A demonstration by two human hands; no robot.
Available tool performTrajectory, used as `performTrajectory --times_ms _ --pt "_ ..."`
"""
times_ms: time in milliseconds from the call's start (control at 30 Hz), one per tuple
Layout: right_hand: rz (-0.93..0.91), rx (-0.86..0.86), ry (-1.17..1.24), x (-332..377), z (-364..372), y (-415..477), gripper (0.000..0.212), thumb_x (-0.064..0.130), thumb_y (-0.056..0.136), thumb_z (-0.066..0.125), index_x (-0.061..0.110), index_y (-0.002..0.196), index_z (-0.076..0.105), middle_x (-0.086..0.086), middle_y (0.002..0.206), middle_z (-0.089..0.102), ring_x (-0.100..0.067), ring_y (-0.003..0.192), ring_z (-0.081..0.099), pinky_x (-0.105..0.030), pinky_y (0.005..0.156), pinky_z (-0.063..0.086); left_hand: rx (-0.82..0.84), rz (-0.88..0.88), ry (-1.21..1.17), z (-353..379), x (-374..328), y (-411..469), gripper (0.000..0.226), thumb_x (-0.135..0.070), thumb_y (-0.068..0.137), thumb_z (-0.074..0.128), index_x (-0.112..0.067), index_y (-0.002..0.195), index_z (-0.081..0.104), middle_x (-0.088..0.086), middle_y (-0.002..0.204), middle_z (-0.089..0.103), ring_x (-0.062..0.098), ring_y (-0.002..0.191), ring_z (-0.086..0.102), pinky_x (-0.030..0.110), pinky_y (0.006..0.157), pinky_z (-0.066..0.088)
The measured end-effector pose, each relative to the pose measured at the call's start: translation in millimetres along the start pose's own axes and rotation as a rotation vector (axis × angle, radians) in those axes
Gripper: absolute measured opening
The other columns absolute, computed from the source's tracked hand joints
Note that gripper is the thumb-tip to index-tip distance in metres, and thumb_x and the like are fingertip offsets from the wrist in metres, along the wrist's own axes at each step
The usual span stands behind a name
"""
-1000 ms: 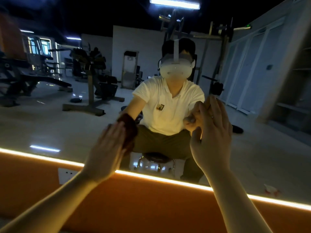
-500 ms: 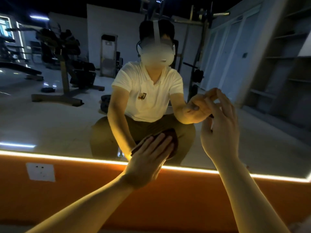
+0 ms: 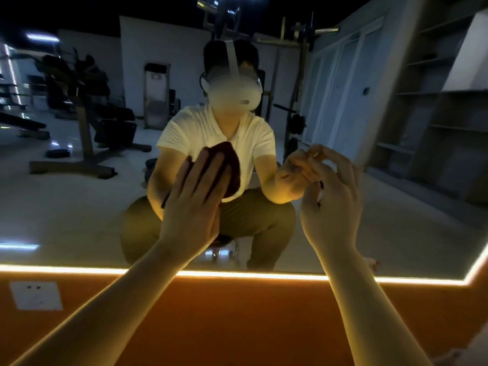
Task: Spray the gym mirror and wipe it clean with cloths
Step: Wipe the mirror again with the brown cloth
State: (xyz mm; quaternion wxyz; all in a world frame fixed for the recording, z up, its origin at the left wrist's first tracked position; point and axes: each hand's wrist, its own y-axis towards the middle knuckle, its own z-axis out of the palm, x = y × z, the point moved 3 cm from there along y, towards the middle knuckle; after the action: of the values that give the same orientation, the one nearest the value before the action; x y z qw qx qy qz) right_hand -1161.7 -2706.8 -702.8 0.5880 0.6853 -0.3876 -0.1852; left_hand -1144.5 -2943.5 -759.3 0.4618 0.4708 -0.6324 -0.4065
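Note:
The gym mirror (image 3: 79,207) fills the wall in front of me and reflects a crouching person in a white shirt. My left hand (image 3: 195,202) lies flat with straight fingers and presses a dark red cloth (image 3: 232,165) against the glass, above the mirror's lower edge. My right hand (image 3: 332,207) is raised to the right of it, fingers curled, fingertips at the glass. A dark sliver shows by its thumb; I cannot tell whether it holds anything.
A glowing light strip (image 3: 250,274) runs along the mirror's bottom edge and turns up at the right corner. Below it is an orange wall (image 3: 237,326) with a white socket (image 3: 35,295) at the left. Gym machines and shelves appear only as reflections.
My left hand slid the cloth down to the mirror's lower edge, then back up the glass. My right hand's fingers went from nearly straight to curled.

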Motion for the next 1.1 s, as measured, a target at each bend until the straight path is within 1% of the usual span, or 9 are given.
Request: performTrajectory --times_ms 133,300,367,433,567,667,900,967,1100 --pt "0.025 -0.021 0.007 6 3 -3 0.042 0.010 0.088 0.049 0.013 0.126 0.066 -0.010 0.143 0.053 -0.029 0.130 0.050 -0.043 0.090 0.056 0.006 0.004 -0.076 14 -31 -11 0.069 -0.017 0.099 0.054 -0.010 0.161 0.024 0.013 0.171 0.015 0.034 0.160 0.011 0.051 0.130 0.007" --pt "0.001 0.036 0.003 1 -1 -4 0.043 0.002 0.087 0.060 0.013 0.129 0.065 -0.009 0.145 0.052 -0.026 0.130 0.048 -0.037 0.095 0.051 0.257 0.673 0.088 54 -66 -47 0.062 -0.032 0.102 0.045 -0.012 0.160 0.037 0.014 0.169 0.028 0.033 0.159 0.017 0.050 0.130 0.005" --pt "0.005 0.051 0.019 -1 -2 -2 0.043 0.005 0.088 0.057 0.013 0.129 0.065 -0.008 0.143 0.053 -0.025 0.129 0.048 -0.040 0.093 0.053 0.229 0.734 0.108 57 -54 -23 0.053 -0.033 0.102 0.055 -0.014 0.152 0.053 0.012 0.163 0.043 0.031 0.154 0.026 0.047 0.131 0.002" --pt "0.019 0.054 0.044 -5 -4 3 0.042 0.009 0.090 0.052 0.013 0.130 0.065 -0.006 0.140 0.056 -0.023 0.126 0.050 -0.042 0.092 0.055 0.183 0.785 0.082 45 -39 18 0.066 -0.025 0.097 0.065 -0.016 0.158 0.042 0.013 0.167 0.033 0.033 0.158 0.018 0.049 0.131 -0.002" --pt "0.022 0.064 0.081 -12 -7 14 0.043 0.023 0.093 0.041 0.013 0.128 0.065 -0.004 0.131 0.061 -0.021 0.116 0.055 -0.046 0.085 0.055 -0.025 0.394 0.035 -16 -9 123 0.073 -0.007 0.088 0.064 -0.010 0.156 0.036 0.018 0.160 0.033 0.036 0.149 0.027 0.053 0.124 0.019" --pt "0.024 0.081 0.080 -16 -9 18 0.048 0.028 0.092 0.038 0.013 0.130 0.064 -0.002 0.130 0.061 -0.018 0.115 0.055 -0.046 0.084 0.056 -0.091 0.183 0.069 -25 4 153 0.068 -0.011 0.093 0.067 -0.010 0.156 0.041 0.022 0.162 0.032 0.037 0.152 0.025 0.051 0.128 0.011" --pt "-0.053 0.039 0.076 -4 -16 43 0.045 0.031 0.091 0.044 0.012 0.127 0.065 -0.005 0.135 0.054 -0.019 0.120 0.049 -0.046 0.090 0.055 0.207 0.818 0.144 3 -11 100 0.067 -0.030 0.100 0.058 -0.012 0.159 0.032 0.017 0.166 0.032 0.035 0.156 0.023 0.051 0.130 0.008" --pt "-0.093 0.046 0.051 1 -20 70 0.049 0.036 0.093 0.043 0.011 0.128 0.065 -0.010 0.142 0.053 -0.027 0.128 0.049 -0.046 0.100 0.049 0.192 0.827 0.225 -4 0 132 0.077 -0.021 0.091 0.061 -0.012 0.160 0.028 0.020 0.166 0.029 0.037 0.155 0.022 0.053 0.130 0.008" --pt "-0.146 0.013 -0.024 17 -25 131 0.054 0.034 0.094 0.037 0.011 0.136 0.061 -0.014 0.155 0.045 -0.032 0.143 0.039 -0.046 0.111 0.034 0.028 0.541 0.224 -38 36 240 0.074 -0.012 0.085 0.066 -0.008 0.155 0.041 0.023 0.161 0.037 0.040 0.150 0.032 0.055 0.125 0.016"
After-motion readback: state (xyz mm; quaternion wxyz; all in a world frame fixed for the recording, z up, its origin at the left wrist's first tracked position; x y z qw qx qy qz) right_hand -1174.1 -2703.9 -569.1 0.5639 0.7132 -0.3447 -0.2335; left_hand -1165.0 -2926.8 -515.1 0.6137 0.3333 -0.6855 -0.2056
